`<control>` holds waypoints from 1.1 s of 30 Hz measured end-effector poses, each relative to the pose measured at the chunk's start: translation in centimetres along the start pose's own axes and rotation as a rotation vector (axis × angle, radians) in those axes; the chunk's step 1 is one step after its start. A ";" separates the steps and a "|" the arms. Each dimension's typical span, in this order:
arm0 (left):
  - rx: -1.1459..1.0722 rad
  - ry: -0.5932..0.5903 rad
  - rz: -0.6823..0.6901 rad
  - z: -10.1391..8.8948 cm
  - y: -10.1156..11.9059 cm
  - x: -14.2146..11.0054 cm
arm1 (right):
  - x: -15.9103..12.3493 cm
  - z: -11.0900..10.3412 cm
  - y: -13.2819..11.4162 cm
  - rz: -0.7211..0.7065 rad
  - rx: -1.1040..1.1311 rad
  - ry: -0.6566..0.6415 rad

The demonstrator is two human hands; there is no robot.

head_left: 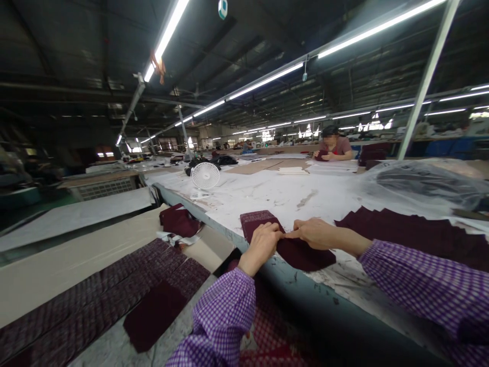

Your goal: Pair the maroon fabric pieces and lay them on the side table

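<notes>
- The cloth (305, 257), maroon with a speckled far end, lies on the table (263, 191) close to its near edge.
- The left hand (263, 240) rests over its middle, fingers bent and close together; the right hand (316, 233) reaches in from the other side, index finger out to meet the left fingertips, the others curled. Whether either pinches the cloth, I cannot tell.
- Both hands cover part of the cloth, and the left sleeve (225, 311) hides some of the table's edge.
- Right of the right hand, a maroon stack (412, 234) spreads out; beyond it sits a clear plastic bag (428, 183).
- A white fan (205, 176) stands farther along the edge, well apart from the hands.
- Lower left, a side surface (95, 219) holds speckled pieces (103, 280), a plain piece (156, 316) and a crumpled bundle (179, 221).
- Across the table, a co-worker (342, 148) holds something maroon.
</notes>
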State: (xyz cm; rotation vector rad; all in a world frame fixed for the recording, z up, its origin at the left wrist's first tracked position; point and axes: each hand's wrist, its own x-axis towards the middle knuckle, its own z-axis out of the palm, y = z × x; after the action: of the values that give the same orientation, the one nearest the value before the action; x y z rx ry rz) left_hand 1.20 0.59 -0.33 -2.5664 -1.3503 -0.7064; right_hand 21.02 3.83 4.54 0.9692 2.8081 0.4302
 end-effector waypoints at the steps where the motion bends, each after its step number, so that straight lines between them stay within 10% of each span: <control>1: -0.075 0.020 -0.035 0.0 -0.3 -0.1 | 0.0 -0.3 -0.2 -0.012 -0.014 -0.010; 9: -0.433 0.106 -0.342 -0.7 -1.7 -0.8 | 0.1 -1.0 -0.7 -0.030 -0.052 -0.044; 18: -0.259 0.126 -0.154 0.0 -1.6 -1.7 | 0.9 -2.0 -0.7 -0.117 -0.058 -0.093; 25: -0.621 0.178 -0.207 -0.1 -3.2 -2.5 | 0.9 -0.4 -1.5 -0.223 -0.242 0.081; 33: -0.491 0.118 -0.245 -0.6 -2.5 -2.4 | 0.9 1.0 1.5 0.127 0.339 0.065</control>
State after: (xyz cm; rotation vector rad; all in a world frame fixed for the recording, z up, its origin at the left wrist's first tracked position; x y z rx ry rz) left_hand -2.13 0.06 -1.13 -2.6663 -1.6365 -1.3606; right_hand 21.44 5.76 4.04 1.2213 2.9476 -0.0058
